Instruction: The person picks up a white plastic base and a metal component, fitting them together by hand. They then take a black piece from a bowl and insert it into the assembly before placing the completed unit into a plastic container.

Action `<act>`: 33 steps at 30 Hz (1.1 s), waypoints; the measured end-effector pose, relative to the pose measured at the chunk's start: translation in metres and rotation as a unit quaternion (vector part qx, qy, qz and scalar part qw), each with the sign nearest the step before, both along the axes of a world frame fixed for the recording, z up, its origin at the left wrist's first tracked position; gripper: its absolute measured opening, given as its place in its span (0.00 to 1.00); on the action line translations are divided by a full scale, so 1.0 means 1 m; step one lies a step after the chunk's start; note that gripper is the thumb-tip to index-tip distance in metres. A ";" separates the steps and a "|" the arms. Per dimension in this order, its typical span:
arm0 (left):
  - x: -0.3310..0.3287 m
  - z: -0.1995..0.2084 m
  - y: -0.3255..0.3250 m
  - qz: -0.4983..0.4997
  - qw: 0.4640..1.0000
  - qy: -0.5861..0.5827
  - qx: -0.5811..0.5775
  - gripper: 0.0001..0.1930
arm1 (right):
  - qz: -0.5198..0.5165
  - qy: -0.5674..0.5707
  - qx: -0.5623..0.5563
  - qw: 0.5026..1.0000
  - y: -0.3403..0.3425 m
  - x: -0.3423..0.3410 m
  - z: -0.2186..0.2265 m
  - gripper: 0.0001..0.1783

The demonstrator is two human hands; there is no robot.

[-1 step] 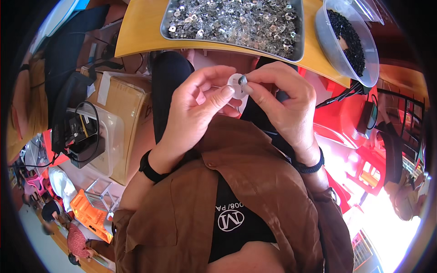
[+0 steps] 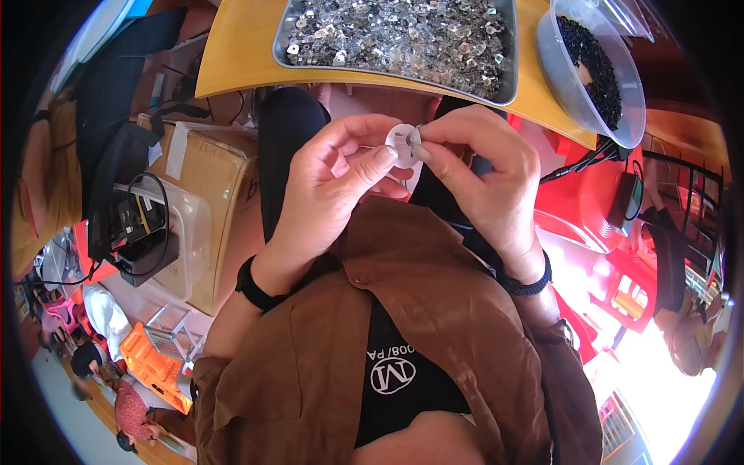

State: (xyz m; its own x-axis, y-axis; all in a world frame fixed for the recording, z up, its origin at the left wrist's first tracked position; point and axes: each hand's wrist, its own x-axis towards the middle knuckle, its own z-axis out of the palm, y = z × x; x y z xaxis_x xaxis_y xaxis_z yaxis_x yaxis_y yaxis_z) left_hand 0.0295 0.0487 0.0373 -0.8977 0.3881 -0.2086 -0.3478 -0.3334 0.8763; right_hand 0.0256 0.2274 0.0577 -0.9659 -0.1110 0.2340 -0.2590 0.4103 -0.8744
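My left hand (image 2: 329,182) pinches a small translucent white plastic disc (image 2: 404,155) by its left edge, between thumb and fingers. There are slots in the disc's face. My right hand (image 2: 488,163) is closed at the disc's right edge. Between its thumb and forefinger sits a small grey metal piece (image 2: 415,138), mostly covered by the fingertips and touching or overlapping the disc. Both hands are held up over my lap, just short of the table's near edge.
On the yellow table (image 2: 240,54) stands a metal tray (image 2: 509,46) full of small shiny metal and clear pieces. A clear round tub (image 2: 554,66) of small black parts is right of it. A cardboard box (image 2: 236,186) lies left; a red stool (image 2: 577,205) stands right.
The grey metal piece, which showed its flat side over the disc, is now turned and largely hidden behind my right fingertips. More of the disc's face shows.
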 end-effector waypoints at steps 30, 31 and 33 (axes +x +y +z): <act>0.003 0.004 0.004 0.015 0.999 0.029 -0.007 0.14 | 0.054 0.191 0.160 0.967 0.005 0.005 0.002 0.12; 0.003 0.004 0.004 0.022 0.999 0.032 -0.007 0.14 | 0.058 0.185 0.152 0.969 0.005 0.004 0.001 0.11; 0.003 0.003 0.002 0.024 0.999 0.030 -0.009 0.15 | 0.062 0.178 0.143 0.972 0.004 0.005 -0.001 0.11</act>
State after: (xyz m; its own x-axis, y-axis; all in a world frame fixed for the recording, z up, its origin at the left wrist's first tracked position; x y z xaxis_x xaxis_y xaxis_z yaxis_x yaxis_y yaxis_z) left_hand 0.0321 0.0509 0.0401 -0.9261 0.3418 -0.1599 -0.2782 -0.3322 0.9012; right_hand 0.0303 0.2318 0.0568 -0.8043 -0.3312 0.4935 -0.5872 0.5703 -0.5744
